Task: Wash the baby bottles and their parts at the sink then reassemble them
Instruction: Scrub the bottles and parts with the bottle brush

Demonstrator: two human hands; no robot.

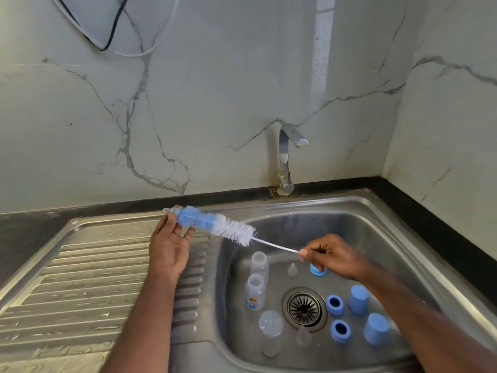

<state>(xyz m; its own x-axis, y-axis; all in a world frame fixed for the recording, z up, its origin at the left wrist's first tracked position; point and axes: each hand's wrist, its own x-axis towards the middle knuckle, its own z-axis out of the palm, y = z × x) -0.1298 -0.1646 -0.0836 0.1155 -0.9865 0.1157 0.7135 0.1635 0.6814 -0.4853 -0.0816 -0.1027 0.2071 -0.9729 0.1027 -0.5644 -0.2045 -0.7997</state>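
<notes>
A blue and white bottle brush [215, 224] is held level over the sink's left rim. My left hand [169, 246] touches its blue bristle end with the fingertips. My right hand [330, 257] pinches its wire handle. In the steel sink [376, 232] stand three clear bottles [255, 292], one with a printed label. Two clear teats [292, 270] sit near the drain [304, 308]. Blue collar rings [334, 305] and blue caps [358, 299] stand at the right of the basin. Another blue ring [317, 270] is partly hidden under my right hand.
A chrome tap [286, 157] rises at the back of the sink, with no water running. A wet ribbed draining board [94, 286] lies on the left. Marble walls close the back and right. Cables [107, 36] hang at the top left.
</notes>
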